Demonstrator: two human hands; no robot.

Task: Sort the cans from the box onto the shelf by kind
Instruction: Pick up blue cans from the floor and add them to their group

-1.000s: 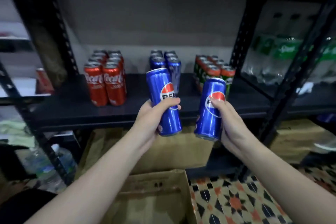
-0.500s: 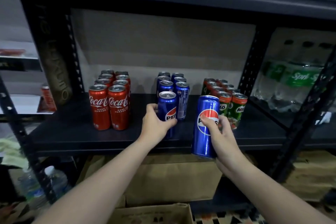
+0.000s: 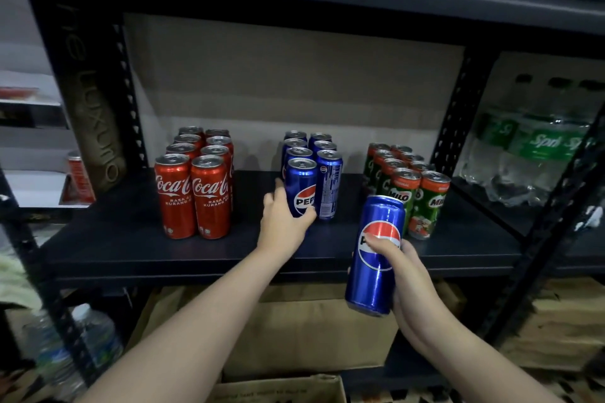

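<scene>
Where the dark shelf [image 3: 131, 239] carried its stock, three groups of cans stood in double rows. Red Coca-Cola cans [image 3: 193, 186] occupied the left; blue Pepsi cans [image 3: 314, 170] the middle; green Milo cans [image 3: 412, 186] the right, each group well apart from the next.

Left hand [image 3: 284, 222]: fingers curled round the front Pepsi can [image 3: 301, 186], which stood upright on the shelf at the head of the blue group's left row, touching its neighbour on the right.

Right hand [image 3: 406, 275]: grip closed round a second Pepsi can [image 3: 376, 255], held upright and slightly tilted in the air before the shelf edge, just in front of the Milo group.

Also noted: a cardboard box [image 3: 281, 388] at the lower edge of view, open; a larger carton [image 3: 294, 337] beneath the shelf; wrapped green-labelled bottles [image 3: 537, 147] in the bay to the right; a water bottle [image 3: 88, 337] at lower left.
</scene>
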